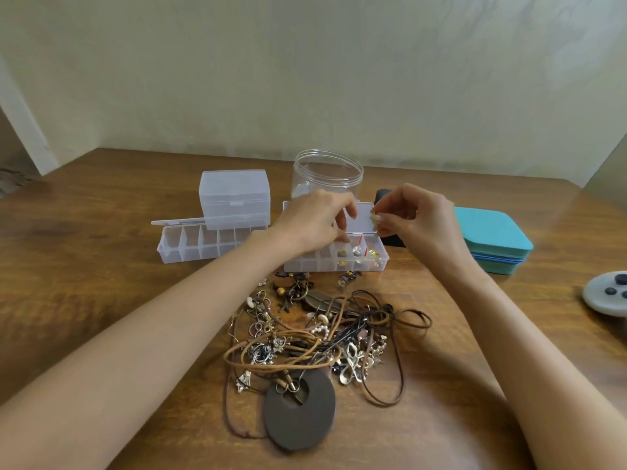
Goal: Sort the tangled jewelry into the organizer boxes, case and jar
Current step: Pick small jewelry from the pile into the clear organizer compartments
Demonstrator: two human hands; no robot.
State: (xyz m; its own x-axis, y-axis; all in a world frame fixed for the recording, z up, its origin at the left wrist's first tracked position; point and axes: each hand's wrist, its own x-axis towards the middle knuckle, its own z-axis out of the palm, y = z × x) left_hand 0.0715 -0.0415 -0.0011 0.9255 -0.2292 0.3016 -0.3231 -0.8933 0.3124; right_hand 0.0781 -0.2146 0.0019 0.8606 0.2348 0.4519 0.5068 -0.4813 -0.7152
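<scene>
A tangled heap of jewelry [315, 337], with cords, charms and a big brown disc pendant [300, 410], lies in front of me. Behind it stands an open clear organizer box [339, 264] with small pieces in its right compartments. My left hand [315, 222] hovers over that box, fingers curled down into it; whether they hold anything is hidden. My right hand [414, 215] pinches a small pale jewelry piece [375, 218] above the box's right end. A second open organizer box [196, 245], a clear jar [327, 174] and a teal case [492, 239] stand around.
A closed clear plastic box [234, 195] sits on the left organizer's back edge. A black object [385, 198] lies between jar and teal case. A grey round device with dark buttons [607, 296] sits at the right table edge. A wall runs close behind the table.
</scene>
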